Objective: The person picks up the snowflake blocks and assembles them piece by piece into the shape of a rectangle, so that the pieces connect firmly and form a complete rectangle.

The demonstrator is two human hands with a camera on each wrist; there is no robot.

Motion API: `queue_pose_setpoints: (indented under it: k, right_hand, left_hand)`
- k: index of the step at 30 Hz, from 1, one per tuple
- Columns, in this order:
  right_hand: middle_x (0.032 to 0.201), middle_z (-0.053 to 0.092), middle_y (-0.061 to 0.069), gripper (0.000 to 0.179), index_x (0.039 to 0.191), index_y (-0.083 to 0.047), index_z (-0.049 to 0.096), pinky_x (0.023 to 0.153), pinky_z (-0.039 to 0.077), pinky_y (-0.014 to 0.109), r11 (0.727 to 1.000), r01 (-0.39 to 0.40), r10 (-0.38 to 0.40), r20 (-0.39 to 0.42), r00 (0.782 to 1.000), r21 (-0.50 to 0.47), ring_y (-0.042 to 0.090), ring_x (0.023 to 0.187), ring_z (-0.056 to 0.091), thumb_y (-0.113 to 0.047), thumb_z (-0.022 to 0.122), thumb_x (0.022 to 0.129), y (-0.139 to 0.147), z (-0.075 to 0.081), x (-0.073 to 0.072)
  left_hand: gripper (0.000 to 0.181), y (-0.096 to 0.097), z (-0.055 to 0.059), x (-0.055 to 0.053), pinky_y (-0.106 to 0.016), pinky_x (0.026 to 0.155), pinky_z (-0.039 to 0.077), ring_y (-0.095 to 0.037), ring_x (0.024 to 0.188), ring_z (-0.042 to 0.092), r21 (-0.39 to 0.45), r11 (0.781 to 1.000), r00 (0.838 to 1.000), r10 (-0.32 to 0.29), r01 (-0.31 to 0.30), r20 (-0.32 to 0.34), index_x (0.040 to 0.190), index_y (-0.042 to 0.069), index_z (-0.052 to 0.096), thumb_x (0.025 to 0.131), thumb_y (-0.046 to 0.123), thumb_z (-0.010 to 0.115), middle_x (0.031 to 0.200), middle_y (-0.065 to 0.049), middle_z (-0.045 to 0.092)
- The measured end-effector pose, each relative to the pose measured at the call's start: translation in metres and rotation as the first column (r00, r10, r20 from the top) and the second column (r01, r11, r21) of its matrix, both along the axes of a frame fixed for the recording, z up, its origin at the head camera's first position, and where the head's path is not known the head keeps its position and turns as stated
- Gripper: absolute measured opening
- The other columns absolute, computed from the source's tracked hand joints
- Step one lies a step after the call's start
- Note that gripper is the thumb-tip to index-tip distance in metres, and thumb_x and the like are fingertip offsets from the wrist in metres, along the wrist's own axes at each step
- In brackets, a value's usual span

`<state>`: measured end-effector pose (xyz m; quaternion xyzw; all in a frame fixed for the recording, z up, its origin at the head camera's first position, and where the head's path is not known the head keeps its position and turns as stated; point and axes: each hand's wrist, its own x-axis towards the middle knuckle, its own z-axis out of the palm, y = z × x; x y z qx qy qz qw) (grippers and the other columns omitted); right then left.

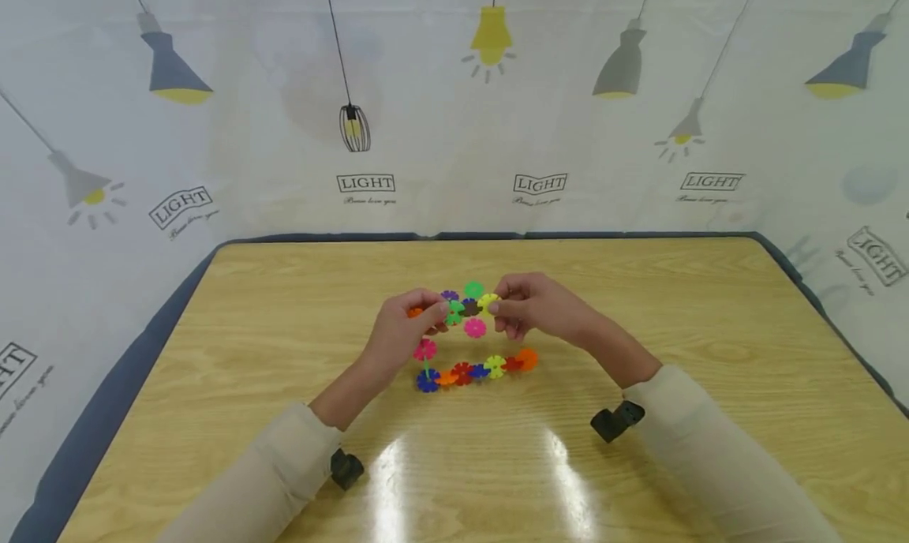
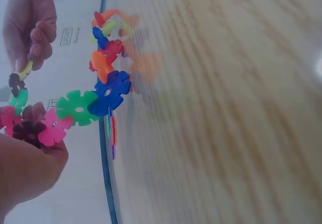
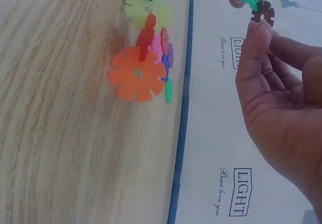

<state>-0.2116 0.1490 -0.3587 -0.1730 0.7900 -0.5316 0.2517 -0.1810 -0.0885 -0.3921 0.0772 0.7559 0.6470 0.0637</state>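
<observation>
Your left hand (image 1: 406,326) grips the raised part of the chain (image 1: 461,373) beside a green disc (image 1: 454,313); your right hand (image 1: 543,306) pinches the yellow disc (image 1: 488,303), next to a brown one (image 1: 470,308). Pulling or twisting between them could slip a slotted joint apart, and lifting might drag or detach the row lying on the table (image 1: 248,353). That surface is glossy, pale wood grain; behind hangs a lamp-printed backdrop (image 1: 440,93).

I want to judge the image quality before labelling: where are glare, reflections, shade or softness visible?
Head: two white glare streaks on the table; left wrist: a bright spot at the right edge, faint smeared reflections of flower-shaped discs in the table; right wrist: the right hand looks shaded, the table's grain soft.
</observation>
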Motion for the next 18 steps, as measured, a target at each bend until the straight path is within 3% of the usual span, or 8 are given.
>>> queue_pose_setpoints:
  k: [6, 9, 12, 15, 18]
  right_hand:
    - [0.083, 0.066, 0.019, 0.014, 0.091, -0.002, 0.056, 0.068, 0.058, 0.043, 0.999, -0.019, 0.021, -0.043, 0.999, 0.043, 0.043, 0.072, 0.06, -0.014, 0.057, 0.099, -0.0004, -0.0015, 0.0003]
    - [0.082, 0.066, 0.018, 0.014, 0.09, -0.002, 0.056, 0.066, 0.059, 0.039, 0.999, -0.024, 0.026, -0.049, 0.998, 0.042, 0.04, 0.071, 0.061, -0.013, 0.057, 0.099, 0.0007, -0.0008, 0.0011]
    - [0.085, 0.065, 0.023, 0.015, 0.092, -0.001, 0.057, 0.064, 0.058, 0.037, 0.999, -0.026, 0.027, -0.044, 0.999, 0.034, 0.029, 0.066, 0.062, -0.014, 0.057, 0.099, 0.0011, -0.0005, 0.0016]
    - [0.09, 0.063, 0.03, 0.019, 0.097, 0.002, 0.057, 0.065, 0.058, 0.037, 0.999, -0.023, 0.024, -0.026, 0.999, 0.024, 0.025, 0.065, 0.062, -0.016, 0.057, 0.099, 0.0003, -0.0012, 0.0012]
    - [0.092, 0.063, 0.032, 0.021, 0.101, 0.003, 0.058, 0.067, 0.059, 0.04, 1.0, -0.013, 0.013, -0.007, 1.0, 0.015, 0.025, 0.065, 0.062, -0.018, 0.059, 0.098, -0.0018, -0.0019, 0.0008]
  left_hand:
    - [0.018, 0.0021, 0.0004, 0.0019, -0.041, 0.078, 0.055, -0.038, 0.091, 0.061, -0.006, 0.999, 0.999, -0.031, 0.031, -0.028, 0.101, 0.001, 0.066, 0.098, 0.017, 0.059, 0.092, -0.018, 0.065]
    - [0.018, 0.0031, -0.001, 0.0016, -0.04, 0.076, 0.055, -0.041, 0.092, 0.06, -0.016, 0.999, 0.998, -0.049, 0.048, -0.042, 0.101, 0.001, 0.066, 0.099, 0.018, 0.059, 0.092, -0.02, 0.064]
    - [0.019, 0.0028, -0.0015, 0.002, -0.045, 0.081, 0.055, -0.041, 0.092, 0.061, -0.008, 0.998, 0.998, -0.056, 0.056, -0.038, 0.102, 0.001, 0.065, 0.099, 0.018, 0.058, 0.094, -0.023, 0.063]
    - [0.019, 0.001, -0.0015, 0.0034, -0.037, 0.071, 0.057, -0.041, 0.088, 0.061, 0.008, 1.0, 1.0, -0.03, 0.03, -0.006, 0.102, 0.002, 0.066, 0.098, 0.02, 0.061, 0.091, -0.022, 0.063]
    - [0.021, -0.0019, -0.0018, 0.005, -0.026, 0.058, 0.051, -0.04, 0.085, 0.058, 0.011, 1.0, 1.0, -0.001, 0.001, 0.027, 0.1, 0.005, 0.068, 0.095, 0.025, 0.065, 0.09, -0.02, 0.063]
